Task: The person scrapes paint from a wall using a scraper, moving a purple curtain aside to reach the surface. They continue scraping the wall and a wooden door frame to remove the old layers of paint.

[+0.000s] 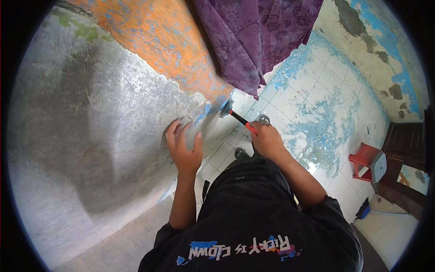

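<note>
My right hand [268,141] is wrapped round the black and red handle of a scraper [239,119]. The scraper's wide head sits against the wall near its corner, beside a patch of blue paint. On the left, my left hand [186,152] rests with spread fingers at the grey, stripped wall [131,113], holding nothing. Just above both hands, a ragged edge of orange paint [158,50] with blue flecks borders the bare part.
A purple curtain [253,41] hangs close above the scraper's head. Blue paint chips [321,124] litter the white tiled floor [290,97]. To the right are a red stool [366,162], a blue broom [363,209] and dark wooden furniture [403,140].
</note>
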